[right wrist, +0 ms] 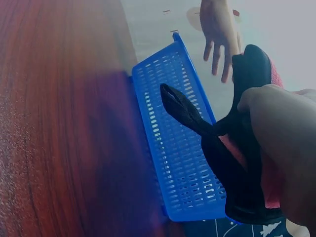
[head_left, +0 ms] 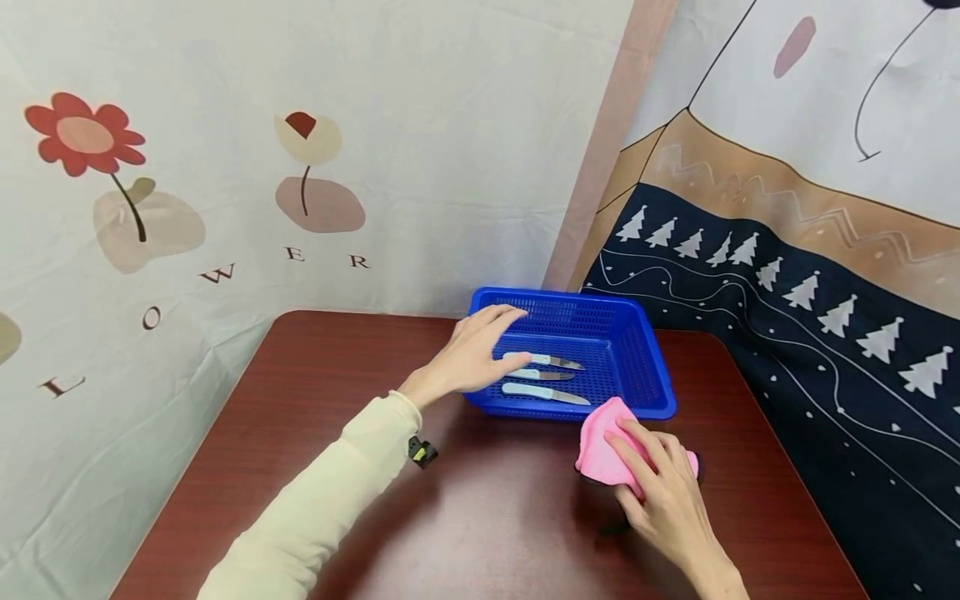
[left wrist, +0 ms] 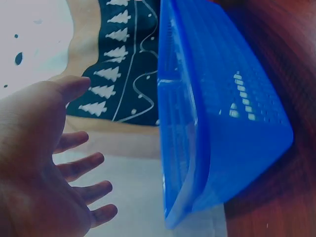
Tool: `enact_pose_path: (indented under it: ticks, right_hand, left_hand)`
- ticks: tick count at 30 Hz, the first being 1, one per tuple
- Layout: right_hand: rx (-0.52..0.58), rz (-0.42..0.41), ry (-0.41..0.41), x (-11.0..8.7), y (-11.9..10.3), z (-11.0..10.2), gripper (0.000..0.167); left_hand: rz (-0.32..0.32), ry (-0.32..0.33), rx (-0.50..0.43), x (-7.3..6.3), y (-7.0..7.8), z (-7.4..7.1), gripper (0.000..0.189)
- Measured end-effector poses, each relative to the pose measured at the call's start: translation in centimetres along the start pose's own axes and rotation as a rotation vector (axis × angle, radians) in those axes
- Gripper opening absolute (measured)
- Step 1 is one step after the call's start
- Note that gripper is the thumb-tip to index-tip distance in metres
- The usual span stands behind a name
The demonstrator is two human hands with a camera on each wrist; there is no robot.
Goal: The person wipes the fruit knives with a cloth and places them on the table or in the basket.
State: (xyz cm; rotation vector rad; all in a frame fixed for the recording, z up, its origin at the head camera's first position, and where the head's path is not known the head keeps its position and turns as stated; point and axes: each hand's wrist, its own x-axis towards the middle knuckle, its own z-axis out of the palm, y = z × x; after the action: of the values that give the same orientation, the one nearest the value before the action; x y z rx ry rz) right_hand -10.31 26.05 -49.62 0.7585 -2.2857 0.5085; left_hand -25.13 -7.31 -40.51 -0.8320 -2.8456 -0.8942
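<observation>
Over the left side of a blue plastic basket [head_left: 647, 367], my left hand [head_left: 468, 354] is held with its fingers stretched out and nothing in it. Inside the basket lie three small knives [head_left: 534, 390] with pale handles, side by side, blades to the right; my left thumb overlaps the farther ones in the head view. My right hand [head_left: 663, 496] grips a folded pink cloth [head_left: 602, 446] at the basket's front right corner. Black edging and a hanging black loop [right wrist: 185, 108] show on the cloth's underside in the right wrist view.
The basket stands at the back of a dark red-brown wooden table [head_left: 480, 517]. Behind it hangs a pale curtain with printed flowers [head_left: 86, 133]. To the right is a dark cloth with printed white trees [head_left: 802, 293].
</observation>
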Motion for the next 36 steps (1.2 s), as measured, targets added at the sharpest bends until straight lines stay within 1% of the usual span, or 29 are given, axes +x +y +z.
enact_pose_path:
  ticks: [2,5,10,14,16,18,22,26,29,32,36]
  right_hand:
    - [0.009,0.001,-0.027,-0.1,-0.1,0.0,0.057]
    - [0.024,-0.016,-0.039,-0.2,-0.4,0.3,0.058]
    - [0.036,-0.060,-0.054,-0.4,-1.0,1.0,0.048]
    - [0.063,-0.091,-0.089,-0.4,-1.6,1.8,0.046]
    - [0.074,-0.110,-0.118,-0.3,-2.0,2.2,0.052]
    - [0.081,-0.138,-0.140,-0.2,-2.5,2.7,0.062]
    - [0.085,-0.196,-0.187,0.2,-3.5,3.7,0.071]
    - [0.079,-0.255,-0.225,0.6,-4.3,4.9,0.072]
    - [0.061,-0.280,-0.276,0.9,-4.8,5.8,0.070]
    - [0.052,-0.312,-0.306,1.1,-5.2,6.6,0.068]
    - [0.051,-0.359,-0.315,1.3,-5.5,7.6,0.069]
  left_hand:
    - [-0.001,0.036,-0.005,-0.8,-0.5,-0.6,0.073]
    - [0.000,0.084,-0.018,-1.9,-1.2,-1.4,0.071]
    - [-0.001,0.130,-0.023,-3.8,-2.3,-2.0,0.070]
    - [-0.009,0.160,-0.012,-5.4,-3.2,-2.3,0.069]
    - [-0.010,0.180,-0.006,-6.2,-3.6,-2.4,0.068]
    - [-0.013,0.198,-0.001,-7.0,-4.1,-2.4,0.068]
    - [-0.037,0.223,-0.002,-8.7,-4.9,-2.3,0.069]
    - [-0.060,0.231,0.001,-10.1,-5.6,-2.1,0.068]
    - [-0.067,0.237,0.007,-10.9,-6.1,-1.9,0.067]
    - [-0.077,0.241,0.014,-11.6,-6.6,-1.5,0.067]
    - [-0.101,0.236,0.018,-12.7,-7.2,-0.9,0.067]
